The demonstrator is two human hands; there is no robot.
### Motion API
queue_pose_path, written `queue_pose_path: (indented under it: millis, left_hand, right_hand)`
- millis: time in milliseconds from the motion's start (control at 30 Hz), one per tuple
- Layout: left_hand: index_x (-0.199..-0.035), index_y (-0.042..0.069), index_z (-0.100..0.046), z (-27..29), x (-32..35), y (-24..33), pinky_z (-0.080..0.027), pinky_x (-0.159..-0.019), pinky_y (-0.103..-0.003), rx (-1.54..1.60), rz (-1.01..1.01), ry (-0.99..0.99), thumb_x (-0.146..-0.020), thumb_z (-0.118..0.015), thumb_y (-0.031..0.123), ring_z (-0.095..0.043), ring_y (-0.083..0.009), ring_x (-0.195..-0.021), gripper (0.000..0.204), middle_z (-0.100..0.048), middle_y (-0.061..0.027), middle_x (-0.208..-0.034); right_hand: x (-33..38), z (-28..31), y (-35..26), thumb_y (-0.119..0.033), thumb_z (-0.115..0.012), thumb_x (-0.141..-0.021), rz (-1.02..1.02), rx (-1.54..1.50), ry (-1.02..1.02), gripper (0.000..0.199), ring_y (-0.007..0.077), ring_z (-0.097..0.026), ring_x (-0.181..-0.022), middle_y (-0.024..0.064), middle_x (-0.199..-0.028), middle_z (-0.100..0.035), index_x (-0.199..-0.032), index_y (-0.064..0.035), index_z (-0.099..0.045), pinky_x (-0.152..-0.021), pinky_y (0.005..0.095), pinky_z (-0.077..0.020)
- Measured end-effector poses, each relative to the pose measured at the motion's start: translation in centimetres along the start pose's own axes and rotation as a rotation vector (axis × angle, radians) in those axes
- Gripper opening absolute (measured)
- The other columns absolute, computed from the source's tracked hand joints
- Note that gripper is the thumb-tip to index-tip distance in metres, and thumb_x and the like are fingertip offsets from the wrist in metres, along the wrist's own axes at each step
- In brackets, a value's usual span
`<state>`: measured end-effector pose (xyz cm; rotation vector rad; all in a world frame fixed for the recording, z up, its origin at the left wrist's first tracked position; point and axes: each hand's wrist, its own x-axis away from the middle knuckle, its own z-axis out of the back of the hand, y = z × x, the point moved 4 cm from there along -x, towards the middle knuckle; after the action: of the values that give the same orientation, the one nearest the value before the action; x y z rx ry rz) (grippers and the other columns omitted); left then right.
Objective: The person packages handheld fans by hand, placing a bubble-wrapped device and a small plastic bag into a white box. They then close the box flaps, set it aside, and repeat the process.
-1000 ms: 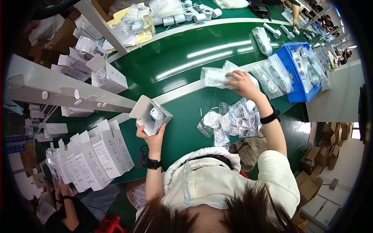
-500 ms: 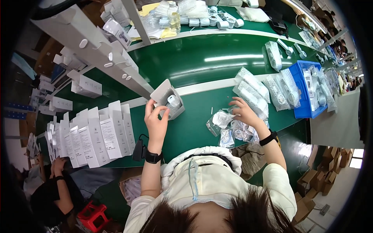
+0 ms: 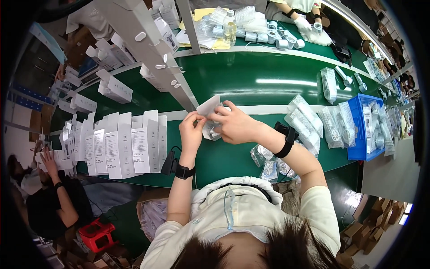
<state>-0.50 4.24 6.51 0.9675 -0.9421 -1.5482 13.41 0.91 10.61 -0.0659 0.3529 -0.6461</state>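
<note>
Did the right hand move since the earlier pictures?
Yes. The right hand moved left, from the small bags to the white box, closer to the grey post.

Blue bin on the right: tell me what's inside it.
The blue bin shows a white printed packet and pale items in clear wrapping. These cover its bottom, so anything underneath cannot be seen.

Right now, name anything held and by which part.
Left hand and right hand are at the top of the white box; whether either grips anything is hidden.

Single head-worn fisheye view, wide, from above, steeply down onto the green worktable (image 3: pixel 219 158)
</note>
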Motion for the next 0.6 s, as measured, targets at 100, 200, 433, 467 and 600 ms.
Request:
queue_pose_path:
  millis: [100, 200, 433, 467, 600]
  left_hand:
    - [-0.083, -0.003, -0.057, 0.3, 0.5, 0.3, -0.045, -0.065, -0.026, 0.062, -0.027, 0.028, -0.072, -0.062, 0.001, -0.057, -0.0178, -0.074, 0.013, -0.058, -0.0115, -0.095]
    - [-0.094, 0.000, -0.056, 2.1, 1.6, 0.7, -0.044, -0.080, -0.032, -0.065, -0.124, 0.136, -0.073, -0.061, 0.002, -0.053, -0.0247, -0.096, 0.022, -0.054, -0.0119, -0.107]
    - [-0.125, 0.004, -0.037, 13.3, 4.3, -4.7, -0.026, -0.098, -0.051, -1.101, 0.033, 0.244, -0.069, -0.067, 0.006, -0.021, -0.0374, -0.127, 0.064, -0.023, -0.0195, -0.136]
    - [-0.129, 0.005, -0.032, 13.3, 4.3, -5.4, -0.024, -0.098, -0.052, -1.185, 0.142, 0.158, -0.067, -0.068, 0.007, -0.019, -0.0377, -0.128, 0.072, -0.021, -0.0196, -0.138]
    - [-0.135, 0.006, -0.018, 12.1, 6.9, -4.8, -0.021, -0.097, -0.058, -1.203, 0.234, 0.062, -0.065, -0.070, 0.008, -0.015, -0.0388, -0.129, 0.087, -0.015, -0.0209, -0.140]
  right_hand:
    - [-0.4, -2.6, 0.3, -0.016, -0.064, -0.068, -0.069, 0.136, -0.226, 0.012, 0.0265, -0.040, -0.106, 0.0061, -0.106, -0.048, -0.077, -0.0089, -0.062, -0.091, 0.0441, -0.0314]
    - [-0.4, -0.5, 1.3, -0.017, -0.063, -0.070, -0.099, -0.117, 0.060, 0.011, 0.0271, -0.041, -0.105, 0.0058, -0.107, -0.048, -0.078, -0.0096, -0.064, -0.092, 0.0435, -0.0317]
    - [2.1, -0.4, 1.6, -0.017, -0.061, -0.074, -0.255, -0.304, 0.218, 0.019, 0.0279, -0.039, -0.109, 0.0069, -0.111, -0.046, -0.091, -0.0103, -0.064, -0.096, 0.0431, -0.0297]
    - [2.2, -0.6, 1.7, -0.016, -0.060, -0.076, -0.306, -0.445, 0.312, 0.019, 0.0273, -0.039, -0.110, 0.0073, -0.112, -0.046, -0.093, -0.0093, -0.064, -0.097, 0.0429, -0.0291]
    - [4.0, -1.3, 2.8, -0.011, -0.055, -0.080, -0.511, -1.103, 0.588, 0.022, 0.0246, -0.040, -0.111, 0.0086, -0.114, -0.046, -0.100, -0.0062, -0.060, -0.099, 0.0417, -0.0288]
